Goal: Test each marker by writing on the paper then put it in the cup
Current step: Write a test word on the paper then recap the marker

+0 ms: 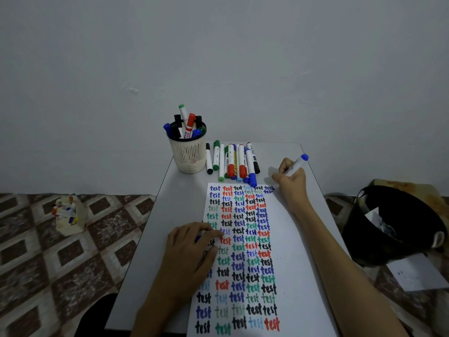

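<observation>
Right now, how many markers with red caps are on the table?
3. One red marker stands in the cup; two more lie flat just right of it. Others may hide inside the cup.

R hand (290,181) grips blue marker (297,164), tip at paper (291,239) top-right; L hand (192,254) curled on paper's left edge; cup (188,154) w/ markers behind.
</observation>
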{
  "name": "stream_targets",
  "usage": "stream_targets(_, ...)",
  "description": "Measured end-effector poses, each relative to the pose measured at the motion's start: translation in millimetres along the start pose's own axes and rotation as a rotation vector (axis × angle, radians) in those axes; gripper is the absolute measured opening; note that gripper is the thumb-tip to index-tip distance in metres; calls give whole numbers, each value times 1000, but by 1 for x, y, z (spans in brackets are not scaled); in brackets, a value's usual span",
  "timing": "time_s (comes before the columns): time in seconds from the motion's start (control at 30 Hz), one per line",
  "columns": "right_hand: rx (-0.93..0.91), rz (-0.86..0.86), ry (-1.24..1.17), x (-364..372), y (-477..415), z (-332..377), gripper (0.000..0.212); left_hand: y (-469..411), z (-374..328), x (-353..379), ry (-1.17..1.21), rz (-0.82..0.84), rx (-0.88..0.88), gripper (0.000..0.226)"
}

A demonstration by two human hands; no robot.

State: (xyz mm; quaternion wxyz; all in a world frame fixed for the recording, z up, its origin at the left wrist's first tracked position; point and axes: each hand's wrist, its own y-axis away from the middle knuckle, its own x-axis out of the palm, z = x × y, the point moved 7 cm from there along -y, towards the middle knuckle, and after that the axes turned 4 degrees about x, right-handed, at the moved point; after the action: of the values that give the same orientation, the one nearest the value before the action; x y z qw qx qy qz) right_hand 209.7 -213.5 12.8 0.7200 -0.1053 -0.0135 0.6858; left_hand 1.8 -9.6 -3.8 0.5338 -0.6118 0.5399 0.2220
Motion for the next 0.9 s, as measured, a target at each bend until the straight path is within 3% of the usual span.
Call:
stream_targets(0.33,12,67,-8,5,-1,-2,31,1,1,2,27,9,5,32)
stream_targets(0.53,61,-85,-418,-20,-4,-8,34,3,16,-15,472,-74,-159,46)
stream_targets(0.67,12,-90,-353,-17,1,-1,28,11,25,-17,255,-36,-127,45)
stream_targets(0.77,34,-12,-384,-10,10,8,11,14,33,-18,198,-56,-131,37)
stream_targets(0.9,109,216,-486,4,40,36,16,11,31,-33,388,-163,-191,28)
